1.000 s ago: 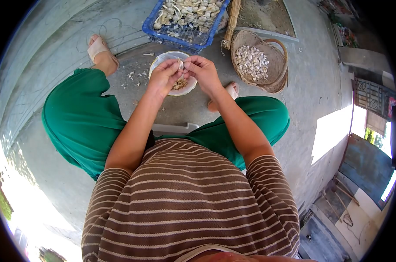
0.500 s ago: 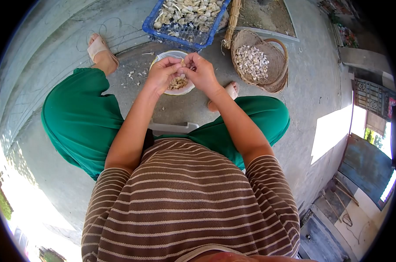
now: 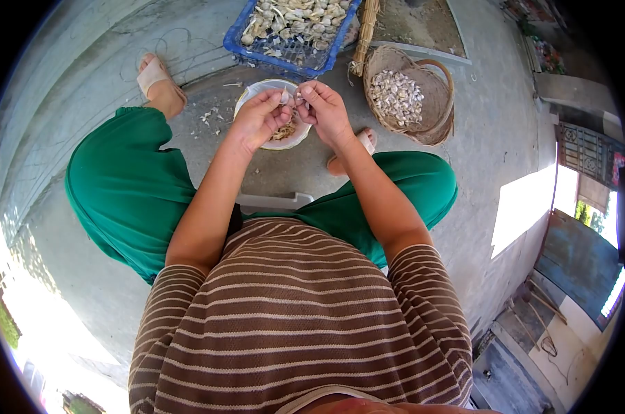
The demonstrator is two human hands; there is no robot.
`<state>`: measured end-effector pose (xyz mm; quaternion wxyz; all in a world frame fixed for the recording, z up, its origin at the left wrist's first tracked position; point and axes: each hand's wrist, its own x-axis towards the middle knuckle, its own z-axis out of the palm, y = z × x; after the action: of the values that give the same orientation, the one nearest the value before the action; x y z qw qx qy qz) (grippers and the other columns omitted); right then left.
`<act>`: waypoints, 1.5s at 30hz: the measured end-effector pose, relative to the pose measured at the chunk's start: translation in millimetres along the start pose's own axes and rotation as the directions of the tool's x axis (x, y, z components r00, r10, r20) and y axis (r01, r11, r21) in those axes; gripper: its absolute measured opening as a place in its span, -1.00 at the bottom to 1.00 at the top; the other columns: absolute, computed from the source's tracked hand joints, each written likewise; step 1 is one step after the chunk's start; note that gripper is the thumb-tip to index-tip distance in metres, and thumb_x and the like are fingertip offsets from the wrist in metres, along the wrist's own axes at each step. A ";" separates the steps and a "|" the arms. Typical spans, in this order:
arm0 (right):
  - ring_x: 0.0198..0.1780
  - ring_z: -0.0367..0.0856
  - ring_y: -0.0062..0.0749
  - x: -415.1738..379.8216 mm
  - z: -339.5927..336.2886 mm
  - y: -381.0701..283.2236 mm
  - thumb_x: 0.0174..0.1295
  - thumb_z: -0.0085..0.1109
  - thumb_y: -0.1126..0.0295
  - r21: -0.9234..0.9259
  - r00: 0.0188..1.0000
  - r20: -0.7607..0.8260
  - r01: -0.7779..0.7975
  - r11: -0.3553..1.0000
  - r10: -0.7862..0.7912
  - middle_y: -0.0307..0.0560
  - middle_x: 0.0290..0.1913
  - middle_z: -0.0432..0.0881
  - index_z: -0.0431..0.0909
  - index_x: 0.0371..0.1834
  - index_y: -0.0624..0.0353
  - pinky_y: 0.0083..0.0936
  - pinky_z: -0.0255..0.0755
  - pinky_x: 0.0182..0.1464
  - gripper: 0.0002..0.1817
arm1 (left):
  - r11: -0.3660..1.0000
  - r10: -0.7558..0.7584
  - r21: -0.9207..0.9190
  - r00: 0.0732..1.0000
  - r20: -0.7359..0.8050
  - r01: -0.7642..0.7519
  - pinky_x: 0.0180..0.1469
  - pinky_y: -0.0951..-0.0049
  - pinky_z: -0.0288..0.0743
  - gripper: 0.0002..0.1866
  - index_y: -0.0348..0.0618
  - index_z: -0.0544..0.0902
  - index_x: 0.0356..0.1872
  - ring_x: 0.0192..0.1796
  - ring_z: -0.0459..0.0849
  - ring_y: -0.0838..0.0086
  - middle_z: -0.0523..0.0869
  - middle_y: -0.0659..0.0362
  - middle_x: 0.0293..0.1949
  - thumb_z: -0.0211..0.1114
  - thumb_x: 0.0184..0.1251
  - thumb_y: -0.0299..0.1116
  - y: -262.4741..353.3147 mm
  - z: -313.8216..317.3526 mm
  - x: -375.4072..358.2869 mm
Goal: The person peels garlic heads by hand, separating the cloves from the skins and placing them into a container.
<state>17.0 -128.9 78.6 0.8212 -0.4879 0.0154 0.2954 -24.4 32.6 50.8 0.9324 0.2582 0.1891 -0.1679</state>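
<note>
My left hand [image 3: 258,119] is closed, pinching a pale garlic piece [image 3: 285,97] between thumb and fingertips. Close beside it, my right hand [image 3: 323,110] is closed too, with another whitish garlic piece at its fingertips, partly hidden by the fingers. Both hands are above a white bowl [image 3: 256,88] with a thin coloured rim. Brownish peelings [image 3: 283,132] lie in the bowl, partly covered by the hands.
Beyond the bowl stands a blue plastic crate [image 3: 234,43] of garlic bulbs [image 3: 305,19]. To the right, a wicker basket [image 3: 433,103] contains loose garlic cloves [image 3: 396,96]. White scraps [image 3: 212,119] litter the concrete floor left of the bowl. A straw bundle [image 3: 365,38] lies beside the crate.
My hands have come slightly apart from touching. A pale garlic piece now shows in the left fingertips, and the right hand has shifted a little to the right.
</note>
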 end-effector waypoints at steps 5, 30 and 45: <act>-0.58 0.27 -0.75 1.0 -2.3 7.8 0.22 0.19 0.38 -0.215 0.997 0.043 0.069 0.974 -0.061 -0.29 -0.52 0.51 0.56 -0.14 0.21 -0.76 0.10 -0.61 -0.80 | 0.996 0.036 0.080 0.999 -0.025 -0.034 -0.26 0.55 0.53 -0.86 -0.23 0.53 -0.17 -0.35 0.58 0.52 0.62 0.17 -0.33 0.15 0.34 -0.40 -1.3 -2.0 1.2; -0.48 0.34 -0.67 -0.7 -7.6 9.7 0.32 0.02 0.43 -0.012 0.979 0.192 0.067 0.998 -0.064 -0.28 -0.48 0.46 0.53 -0.15 0.17 -0.77 0.16 -0.52 -0.87 | 0.948 0.073 0.316 0.993 -0.091 -0.041 -0.57 0.62 0.09 -0.89 -0.14 0.49 -0.45 -0.62 0.26 0.66 0.43 0.29 -0.61 0.08 0.27 -0.42 -2.2 17.8 -10.3; -0.39 0.44 -0.35 20.8 -72.8 2.9 0.24 0.00 0.48 0.549 0.932 -0.346 0.108 0.829 0.108 -0.02 -0.38 0.49 0.42 -0.33 0.28 -0.59 0.30 -0.48 -0.92 | 0.808 0.320 0.569 0.926 -0.203 -0.154 -0.20 0.58 0.41 -0.85 -0.24 0.60 -0.22 -0.29 0.54 0.61 0.63 0.25 -0.32 0.12 0.30 -0.43 -18.0 -5.7 0.8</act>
<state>51.8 -177.1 31.7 0.9104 -0.2720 0.2525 0.1828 -32.6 20.9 38.4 0.7962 0.5552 0.2337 -0.0561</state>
